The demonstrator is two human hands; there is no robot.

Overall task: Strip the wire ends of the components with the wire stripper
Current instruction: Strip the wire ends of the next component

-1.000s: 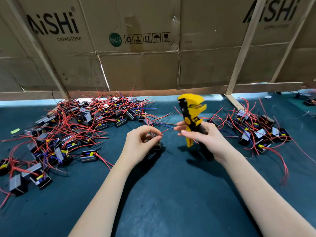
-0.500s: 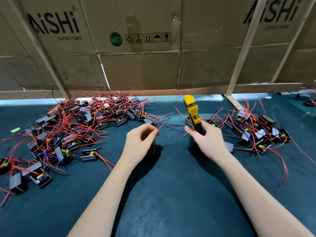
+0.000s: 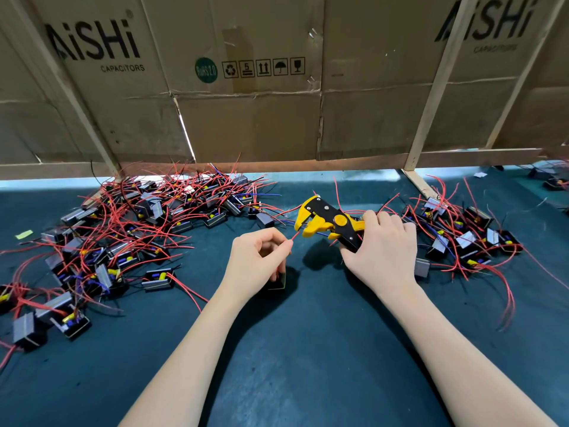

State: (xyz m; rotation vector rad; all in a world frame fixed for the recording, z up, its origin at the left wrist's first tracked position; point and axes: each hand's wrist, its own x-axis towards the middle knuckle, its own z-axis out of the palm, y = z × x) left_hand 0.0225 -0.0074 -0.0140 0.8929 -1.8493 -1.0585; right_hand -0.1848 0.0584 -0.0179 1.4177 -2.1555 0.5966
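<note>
My right hand (image 3: 383,248) grips the handles of a yellow and black wire stripper (image 3: 326,221), whose jaws point left. My left hand (image 3: 257,260) pinches a short red wire (image 3: 295,236) between thumb and forefinger. The wire's tip sits just at the stripper's jaws. A small black component (image 3: 278,280) lies on the mat under my left palm, mostly hidden by the fingers.
A large pile of black components with red wires (image 3: 123,238) covers the dark green mat (image 3: 308,349) at the left. A smaller pile (image 3: 468,238) lies at the right. A cardboard wall (image 3: 261,103) on wooden slats closes off the back.
The stripper has swung from upright to lying sideways with its jaws turned left toward my left hand. My left hand now holds a red wire end out at the jaws.
</note>
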